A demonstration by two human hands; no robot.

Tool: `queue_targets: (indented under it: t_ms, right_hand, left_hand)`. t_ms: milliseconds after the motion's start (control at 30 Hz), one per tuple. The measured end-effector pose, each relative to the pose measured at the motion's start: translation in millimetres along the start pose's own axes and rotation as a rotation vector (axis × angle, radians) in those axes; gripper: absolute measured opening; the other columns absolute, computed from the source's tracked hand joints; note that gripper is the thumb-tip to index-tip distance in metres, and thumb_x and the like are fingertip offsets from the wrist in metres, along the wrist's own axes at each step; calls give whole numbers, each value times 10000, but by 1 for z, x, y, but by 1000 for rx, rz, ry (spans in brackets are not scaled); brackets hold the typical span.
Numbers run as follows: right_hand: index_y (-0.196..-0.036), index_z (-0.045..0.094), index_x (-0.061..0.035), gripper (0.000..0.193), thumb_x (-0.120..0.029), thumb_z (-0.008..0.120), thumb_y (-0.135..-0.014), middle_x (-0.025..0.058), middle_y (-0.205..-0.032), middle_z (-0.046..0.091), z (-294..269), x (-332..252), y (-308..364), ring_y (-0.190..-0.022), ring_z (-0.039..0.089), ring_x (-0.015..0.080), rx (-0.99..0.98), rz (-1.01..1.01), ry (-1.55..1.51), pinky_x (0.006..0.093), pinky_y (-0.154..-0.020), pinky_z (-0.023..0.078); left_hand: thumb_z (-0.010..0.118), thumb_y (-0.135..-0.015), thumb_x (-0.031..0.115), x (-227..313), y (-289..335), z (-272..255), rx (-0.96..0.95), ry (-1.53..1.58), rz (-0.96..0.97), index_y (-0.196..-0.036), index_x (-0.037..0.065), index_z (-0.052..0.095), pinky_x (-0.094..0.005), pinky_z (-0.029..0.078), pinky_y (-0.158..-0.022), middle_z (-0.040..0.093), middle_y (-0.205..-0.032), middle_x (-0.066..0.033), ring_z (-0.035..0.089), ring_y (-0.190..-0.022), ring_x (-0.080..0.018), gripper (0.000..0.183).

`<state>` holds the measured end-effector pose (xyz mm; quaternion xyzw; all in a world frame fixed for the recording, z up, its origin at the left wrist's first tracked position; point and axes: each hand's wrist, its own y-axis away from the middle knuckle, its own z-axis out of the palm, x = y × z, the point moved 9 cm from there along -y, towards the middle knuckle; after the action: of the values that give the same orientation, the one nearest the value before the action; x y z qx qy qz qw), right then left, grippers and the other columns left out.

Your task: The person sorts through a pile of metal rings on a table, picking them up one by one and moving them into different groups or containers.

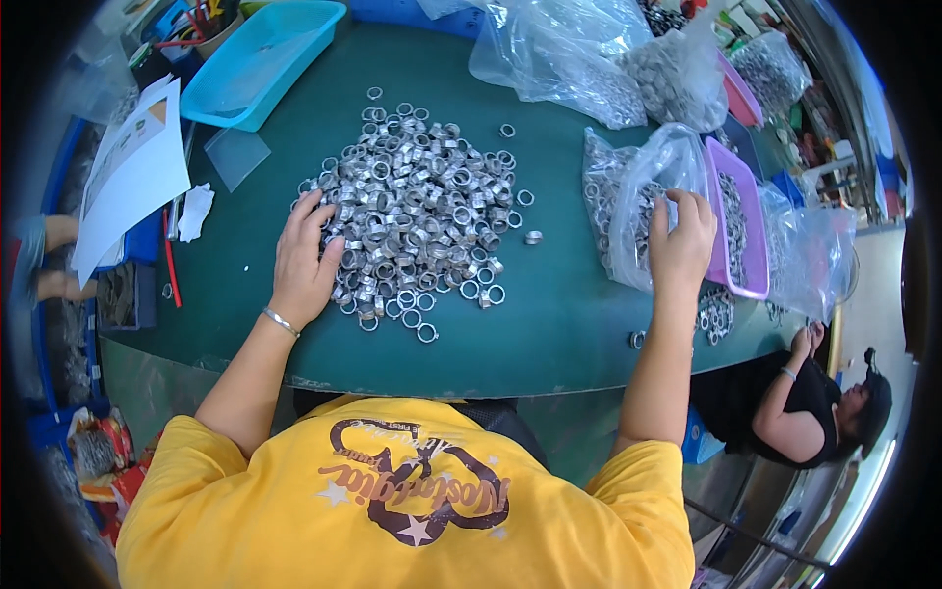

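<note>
A large heap of small silver metal rings point(422, 201) lies on the green table. My left hand point(302, 263) rests against the heap's left side, thumb and fingers spread, its fingertips touching the outer rings. To the right, a clear plastic bag point(628, 231) holds more of the metal rings. At this bag's right side is my right hand point(684, 240), its fingers bent over and gripping the plastic; the fingertips are partly hidden. A few loose rings point(526, 197) lie between heap and bag.
A purple basket point(754, 260) of small metal parts stands just right of my right hand. Bulging clear bags point(677, 74) fill the far right. A turquoise tray point(221, 108) and paper sheets point(132, 172) are at left. Another person point(800, 422) sits at right.
</note>
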<state>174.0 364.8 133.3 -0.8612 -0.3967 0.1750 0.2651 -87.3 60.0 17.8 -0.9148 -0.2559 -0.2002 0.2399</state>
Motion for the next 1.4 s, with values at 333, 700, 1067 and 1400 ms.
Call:
queue_targets:
  t_ms: [333,700,1067,1400]
  right_hand:
    - [-914,612,-25,187,15,669,-741,149,-969,570,90,-98,61,-876,557,329,-222,-200,-573,397,-743,480]
    - [-902,631,-17,149,-18,652,-754,159,-937,620,-9,-35,2,-884,584,346,156,-185,-77,419,-783,469]
    - [-1173,599,-158,472,-234,723,-724,7,-1218,561,62,-188,83,-1108,502,257,-265,-669,-478,432,-933,414]
    - [-1233,581,-194,474,-223,690,-773,7,-1387,463,45,-146,137,-1283,383,280,-499,-500,-418,515,-1054,287]
  left_hand:
    - [483,-940,290,-2,-1,0,1,19,-14,-1249,38,483,-429,281,-1071,396,-1396,-173,345,-1323,-359,399]
    - [479,-936,255,0,1,0,-2,-3,-7,-1259,36,469,-417,280,-1076,382,-1404,-173,345,-1321,-354,391]
    - [482,-937,245,-1,1,-2,-15,15,-5,-1255,28,468,-419,282,-1073,382,-1403,-179,349,-1315,-359,386]
    - [489,-940,223,1,0,2,5,9,33,-1239,18,468,-424,286,-1074,399,-1388,-189,357,-1309,-368,363]
